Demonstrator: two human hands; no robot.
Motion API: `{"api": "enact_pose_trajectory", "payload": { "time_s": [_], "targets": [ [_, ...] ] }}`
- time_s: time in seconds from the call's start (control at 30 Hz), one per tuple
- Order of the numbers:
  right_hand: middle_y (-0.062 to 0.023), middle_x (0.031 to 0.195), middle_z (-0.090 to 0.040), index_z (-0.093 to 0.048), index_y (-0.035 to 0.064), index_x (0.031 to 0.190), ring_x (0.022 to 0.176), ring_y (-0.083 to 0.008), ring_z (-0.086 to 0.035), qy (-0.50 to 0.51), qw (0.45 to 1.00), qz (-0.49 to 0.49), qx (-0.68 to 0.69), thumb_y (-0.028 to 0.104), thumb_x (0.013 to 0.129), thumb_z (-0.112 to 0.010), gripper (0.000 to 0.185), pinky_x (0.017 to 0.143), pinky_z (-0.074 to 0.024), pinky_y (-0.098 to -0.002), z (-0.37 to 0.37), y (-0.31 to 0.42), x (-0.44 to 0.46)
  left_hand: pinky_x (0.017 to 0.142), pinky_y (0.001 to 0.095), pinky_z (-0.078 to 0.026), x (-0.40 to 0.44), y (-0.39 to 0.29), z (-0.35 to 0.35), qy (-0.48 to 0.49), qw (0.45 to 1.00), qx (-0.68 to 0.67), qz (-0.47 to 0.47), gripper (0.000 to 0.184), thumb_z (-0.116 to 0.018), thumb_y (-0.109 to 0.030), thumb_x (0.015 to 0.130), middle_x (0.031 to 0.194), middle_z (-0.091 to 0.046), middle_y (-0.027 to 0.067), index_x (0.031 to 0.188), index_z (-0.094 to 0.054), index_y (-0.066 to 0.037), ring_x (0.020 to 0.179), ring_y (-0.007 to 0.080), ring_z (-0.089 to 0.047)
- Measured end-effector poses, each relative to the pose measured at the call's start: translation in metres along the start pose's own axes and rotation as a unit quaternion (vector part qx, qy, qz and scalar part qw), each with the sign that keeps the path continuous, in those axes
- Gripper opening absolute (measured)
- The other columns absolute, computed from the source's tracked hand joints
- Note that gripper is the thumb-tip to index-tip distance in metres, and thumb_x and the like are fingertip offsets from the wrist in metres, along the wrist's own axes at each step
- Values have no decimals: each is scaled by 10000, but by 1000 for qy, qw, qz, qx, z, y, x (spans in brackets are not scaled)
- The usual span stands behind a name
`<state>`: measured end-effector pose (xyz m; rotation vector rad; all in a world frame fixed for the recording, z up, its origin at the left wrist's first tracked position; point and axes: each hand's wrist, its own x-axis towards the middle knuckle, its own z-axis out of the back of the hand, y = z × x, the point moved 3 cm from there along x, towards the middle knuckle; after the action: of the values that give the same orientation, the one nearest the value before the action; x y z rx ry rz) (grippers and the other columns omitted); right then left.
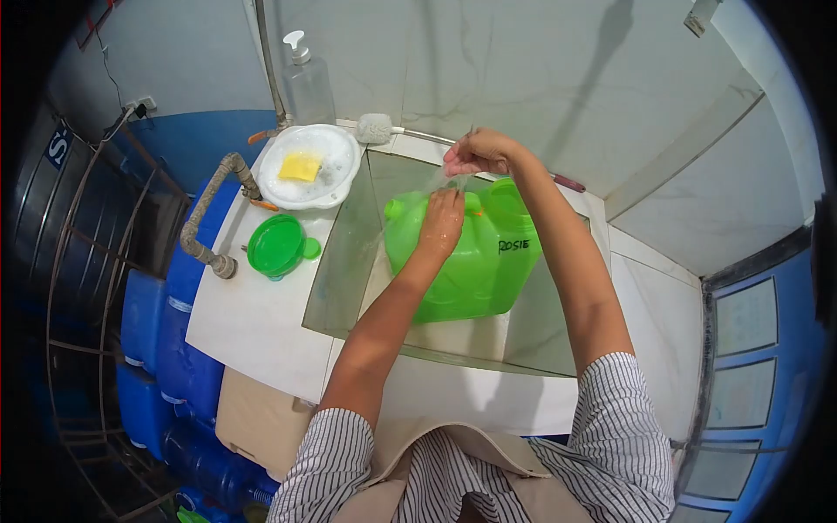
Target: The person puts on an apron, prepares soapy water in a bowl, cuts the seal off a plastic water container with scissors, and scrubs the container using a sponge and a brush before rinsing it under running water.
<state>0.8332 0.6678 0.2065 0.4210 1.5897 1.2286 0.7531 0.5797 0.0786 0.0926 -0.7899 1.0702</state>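
A green plastic jug (462,261) with dark lettering on its side sits in the glass-walled basin (349,253). My left hand (443,222) rests on top of the jug by its handle, fingers bent together around something I cannot make out clearly. Just above the jug, beyond my left hand, my right hand (479,153) is raised with its fingers curled. Something thin and see-through, perhaps water or film, shows between the two hands. A green round opening or lid (507,199) lies at the jug's right top, partly behind my right forearm.
Left of the basin are a white bowl (336,185) with suds and a yellow sponge (299,166), a green cup (275,245), a pipe (203,222) and a pump bottle (309,91). A long-handled brush (375,128) lies behind the basin. Blue containers (187,349) stand lower left.
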Motion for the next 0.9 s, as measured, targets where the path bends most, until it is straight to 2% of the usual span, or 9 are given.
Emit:
{"api": "enact_pose_trajectory", "payload": {
  "time_s": [0.17, 0.27, 0.37, 0.43, 0.67, 0.77, 0.83, 0.87, 0.9],
  "targets": [
    [-162, 869, -613, -574, -101, 866, 824, -231, -656, 18, 998, 5, -66, -80, 771, -454, 154, 747, -572, -253, 1, 0, 0, 958, 428, -368, 1, -22, -6, -8, 999, -22, -50, 333, -534, -53, 794, 1079, -564, 175, 1112, -526, 44, 1055, 314, -512],
    [-151, 880, -615, -583, -86, 858, 809, -216, -655, -16, 997, 10, -69, -85, 752, -464, 160, 741, -571, -252, 0, 5, -5, 977, 420, -365, 7, -34, 5, -4, 993, -88, -78, 307, -531, -49, 793, 1090, -562, 161, 1087, -538, 39, 1067, 293, -514],
    [-139, 880, -613, -589, -66, 853, 790, -207, -652, -34, 992, 4, -124, -91, 738, -464, 171, 733, -570, -258, -3, 8, -9, 972, 409, -372, 8, -45, 10, -13, 991, -90, -101, 309, -521, -37, 780, 1092, -563, 155, 1080, -539, 35, 1065, 286, -515],
    [-124, 852, -614, -595, -52, 839, 760, -191, -649, -46, 996, 14, -81, -63, 758, -459, 159, 721, -567, -262, 0, 7, -7, 965, 405, -377, 8, -47, 13, -13, 988, -101, -118, 310, -519, -31, 767, 1080, -565, 146, 1070, -544, 27, 1056, 285, -517],
    [-113, 824, -612, -602, -39, 814, 723, -177, -642, -26, 994, 38, -102, 8, 798, -484, 128, 707, -567, -263, -1, 5, -6, 951, 387, -386, 6, -66, 29, 31, 976, -139, -163, 312, -512, -25, 727, 1040, -562, 109, 1036, -556, -13, 1023, 267, -517],
    [-120, 777, -624, -606, -41, 778, 639, -186, -634, -39, 989, 41, -136, 71, 824, -506, 156, 633, -559, -280, -7, -5, -4, 953, 387, -385, -3, -84, 32, 43, 971, -142, -186, 320, -505, -53, 735, 1059, -556, 110, 1049, -549, -17, 1046, 266, -509],
    [-83, 705, -625, -627, -27, 768, 612, -160, -610, 25, 909, -19, -415, 91, 811, -531, 159, 581, -533, -281, -22, -29, 2, 959, 387, -382, -8, -97, 30, 50, 969, -133, -201, 327, -501, -66, 741, 1072, -553, 112, 1062, -544, -18, 1060, 269, -505],
    [-83, 705, -625, -627, -27, 768, 612, -160, -610, 22, 910, -20, -414, 91, 811, -531, 159, 581, -533, -281, -27, -39, 0, 966, 387, -379, -10, -102, 29, 56, 967, -124, -216, 335, -497, -79, 747, 1086, -551, 115, 1074, -540, -19, 1074, 272, -501],
    [-78, 681, -616, -627, -34, 786, 598, -145, -602, 27, 871, 5, -490, 112, 798, -571, 157, 579, -521, -259, -35, -50, -4, 966, 387, -379, -12, -105, 31, 56, 966, -126, -218, 335, -497, -79, 747, 1086, -551, 115, 1074, -540, -19, 1074, 272, -501]
  ]
}}
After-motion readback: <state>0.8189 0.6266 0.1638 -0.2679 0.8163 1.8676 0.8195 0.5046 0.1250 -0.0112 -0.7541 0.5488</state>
